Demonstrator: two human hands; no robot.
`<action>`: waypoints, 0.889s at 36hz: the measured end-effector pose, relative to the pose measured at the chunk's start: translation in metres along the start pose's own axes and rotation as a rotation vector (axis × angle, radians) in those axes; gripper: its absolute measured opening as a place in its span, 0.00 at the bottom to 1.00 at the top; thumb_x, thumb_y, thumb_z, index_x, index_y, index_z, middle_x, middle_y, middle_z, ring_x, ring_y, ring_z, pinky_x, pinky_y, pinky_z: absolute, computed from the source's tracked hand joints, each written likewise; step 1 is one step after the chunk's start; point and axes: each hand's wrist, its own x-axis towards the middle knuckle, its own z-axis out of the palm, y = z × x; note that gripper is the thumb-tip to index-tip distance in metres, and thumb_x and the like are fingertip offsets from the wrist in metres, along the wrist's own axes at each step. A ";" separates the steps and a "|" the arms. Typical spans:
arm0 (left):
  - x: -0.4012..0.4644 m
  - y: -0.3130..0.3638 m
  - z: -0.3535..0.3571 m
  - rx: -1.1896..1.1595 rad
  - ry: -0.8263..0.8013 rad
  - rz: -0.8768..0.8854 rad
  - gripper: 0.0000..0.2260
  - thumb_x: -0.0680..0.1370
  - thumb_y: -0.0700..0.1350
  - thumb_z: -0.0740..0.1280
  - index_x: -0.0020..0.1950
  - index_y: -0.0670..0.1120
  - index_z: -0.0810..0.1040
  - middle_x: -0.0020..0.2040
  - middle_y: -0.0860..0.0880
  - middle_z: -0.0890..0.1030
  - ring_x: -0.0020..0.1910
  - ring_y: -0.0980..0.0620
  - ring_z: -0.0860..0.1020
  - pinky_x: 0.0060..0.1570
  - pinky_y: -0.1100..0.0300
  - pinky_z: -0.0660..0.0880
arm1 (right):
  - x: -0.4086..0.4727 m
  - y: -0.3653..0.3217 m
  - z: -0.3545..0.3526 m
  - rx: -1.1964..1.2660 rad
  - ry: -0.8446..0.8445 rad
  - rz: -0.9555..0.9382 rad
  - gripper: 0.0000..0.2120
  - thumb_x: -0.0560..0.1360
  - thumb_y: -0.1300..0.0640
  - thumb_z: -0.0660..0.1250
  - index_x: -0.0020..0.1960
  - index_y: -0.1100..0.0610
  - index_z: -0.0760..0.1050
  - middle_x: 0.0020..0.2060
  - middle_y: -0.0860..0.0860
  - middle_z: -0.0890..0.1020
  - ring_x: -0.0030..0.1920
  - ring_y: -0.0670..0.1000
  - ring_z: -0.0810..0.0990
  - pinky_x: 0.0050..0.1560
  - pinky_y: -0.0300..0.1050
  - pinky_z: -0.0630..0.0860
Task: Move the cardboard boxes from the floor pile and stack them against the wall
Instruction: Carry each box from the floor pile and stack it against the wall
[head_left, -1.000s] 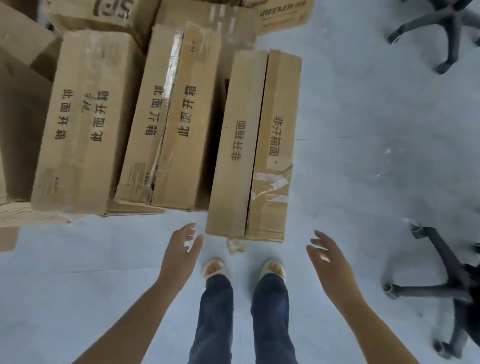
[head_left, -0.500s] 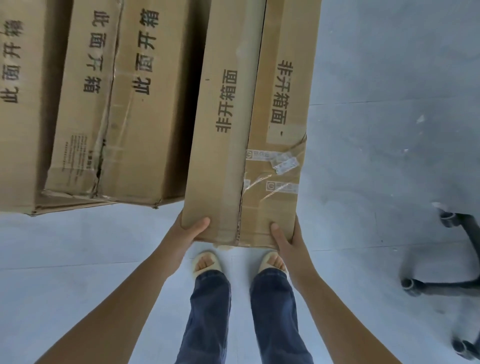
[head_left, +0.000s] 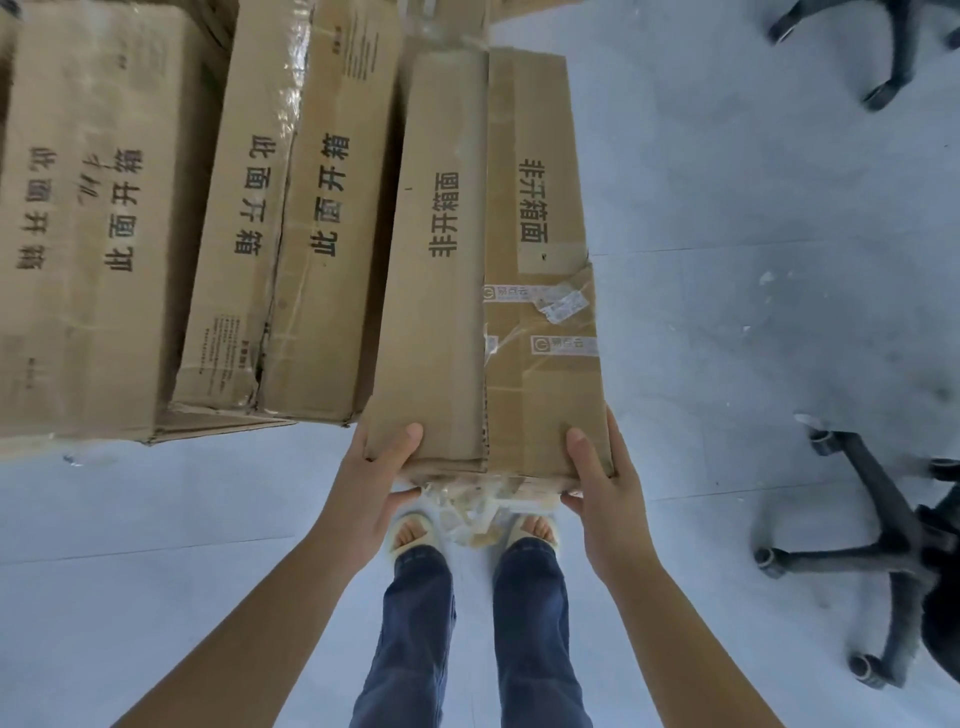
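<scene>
A long brown cardboard box (head_left: 452, 291) with black printed characters and torn tape lies lengthwise in front of me, rightmost of the pile. My left hand (head_left: 374, 478) grips its near left corner, thumb on top and fingers under the end. My right hand (head_left: 605, 488) grips the near right corner the same way. The near end of the box is raised above my feet. Two more long boxes, a middle one (head_left: 291, 228) and a left one (head_left: 88, 234), lie side by side to its left.
A black office-chair base with castors (head_left: 878, 551) stands close on the right, and another chair base (head_left: 893, 47) is at the top right. My legs and sandalled feet (head_left: 472, 535) are directly under the box end. Pale grey floor (head_left: 753, 260) stretches to the right.
My hands went from hovering apart over the floor to gripping the near end of the right box. Since then the near end has come up and closer to me.
</scene>
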 end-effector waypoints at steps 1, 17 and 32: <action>-0.010 0.006 0.003 0.000 0.005 0.017 0.21 0.78 0.44 0.66 0.70 0.54 0.68 0.62 0.52 0.78 0.58 0.51 0.78 0.56 0.45 0.76 | -0.008 -0.007 0.000 0.005 0.013 -0.003 0.18 0.77 0.47 0.62 0.66 0.37 0.68 0.52 0.37 0.81 0.52 0.42 0.81 0.50 0.44 0.78; -0.160 0.053 0.026 0.023 -0.111 0.141 0.24 0.78 0.48 0.67 0.72 0.60 0.66 0.62 0.59 0.78 0.57 0.57 0.79 0.61 0.40 0.72 | -0.150 -0.099 -0.018 -0.041 0.149 -0.213 0.15 0.81 0.53 0.56 0.63 0.35 0.70 0.47 0.36 0.82 0.46 0.42 0.81 0.38 0.38 0.75; -0.329 0.056 0.076 -0.164 -0.020 0.571 0.25 0.78 0.45 0.66 0.73 0.58 0.64 0.47 0.63 0.84 0.43 0.60 0.82 0.48 0.53 0.78 | -0.258 -0.188 -0.078 -0.038 -0.117 -0.545 0.16 0.81 0.51 0.57 0.67 0.36 0.67 0.47 0.30 0.80 0.47 0.34 0.79 0.46 0.43 0.76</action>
